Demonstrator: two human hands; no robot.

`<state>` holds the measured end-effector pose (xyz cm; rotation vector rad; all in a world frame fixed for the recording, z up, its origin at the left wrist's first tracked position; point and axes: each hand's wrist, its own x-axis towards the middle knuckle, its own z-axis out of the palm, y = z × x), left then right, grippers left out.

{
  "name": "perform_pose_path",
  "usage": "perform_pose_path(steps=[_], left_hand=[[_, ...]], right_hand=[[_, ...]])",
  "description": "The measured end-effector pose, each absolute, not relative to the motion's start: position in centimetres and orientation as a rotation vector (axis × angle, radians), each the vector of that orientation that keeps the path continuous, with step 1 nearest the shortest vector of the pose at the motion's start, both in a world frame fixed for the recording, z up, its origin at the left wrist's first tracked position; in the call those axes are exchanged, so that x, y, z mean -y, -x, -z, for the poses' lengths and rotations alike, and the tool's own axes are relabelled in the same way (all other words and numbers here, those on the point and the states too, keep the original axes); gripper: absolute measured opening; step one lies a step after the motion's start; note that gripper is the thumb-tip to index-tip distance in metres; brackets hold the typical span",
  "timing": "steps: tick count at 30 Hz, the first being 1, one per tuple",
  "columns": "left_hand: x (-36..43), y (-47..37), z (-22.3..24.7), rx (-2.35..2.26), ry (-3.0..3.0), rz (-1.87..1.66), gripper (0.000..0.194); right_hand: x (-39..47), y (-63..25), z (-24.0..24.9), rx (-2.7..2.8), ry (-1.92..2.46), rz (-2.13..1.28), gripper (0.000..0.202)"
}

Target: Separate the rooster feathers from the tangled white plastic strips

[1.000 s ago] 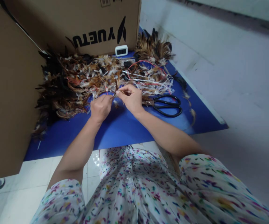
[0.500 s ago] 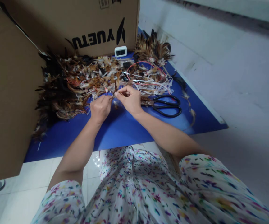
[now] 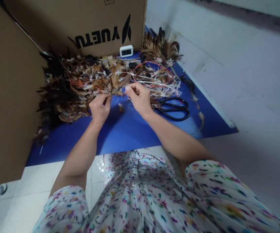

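Brown, black and white feathers [image 3: 89, 72] lie in a wide heap on the blue tabletop [image 3: 127, 137]. At the heap's front edge my left hand [image 3: 100, 107] is closed in a pinch; a few thin feathers show at its fingertips. My right hand [image 3: 140, 97] is a short way to the right, thumb and forefinger pinched together; whatever is between them is too small to make out. Black-handled scissors [image 3: 174, 109] rest beside my right hand, their blades partly hidden. A small loose feather [image 3: 121, 107] lies on the blue surface between my hands.
Cardboard boxes [image 3: 106, 19] stand behind and to the left. A small white digital clock [image 3: 126, 51] sits at the back. White and red strands [image 3: 164, 84] lie beyond the scissors, near another feather bundle [image 3: 160, 48]. A pale wall [image 3: 239, 71] borders the right side.
My hands have moved apart, the left one leftward and the right one slightly right and up. The small loose feather between them is more exposed.
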<state>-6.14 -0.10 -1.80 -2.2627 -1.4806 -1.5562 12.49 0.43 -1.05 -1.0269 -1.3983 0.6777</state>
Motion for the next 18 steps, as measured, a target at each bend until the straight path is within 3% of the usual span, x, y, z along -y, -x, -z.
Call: perform_pose_path(steps=[5,9,18], left_hand=[[-0.8,6.7,1.8,1.661,2.141,2.036,0.022],[-1.1,6.6,1.9,1.671,2.202,2.230,0.034],[-1.1,6.2,2.0,1.609,2.298,2.482,0.041]], right_hand=[[0.2,-12.3,1.5,1.866,1.320,-0.527,0.007],[1.3,-11.4,1.5,2.237,1.479,-0.317,0.022],[1.2,-10.3,1.2,2.495,1.466,-0.175,0.029]])
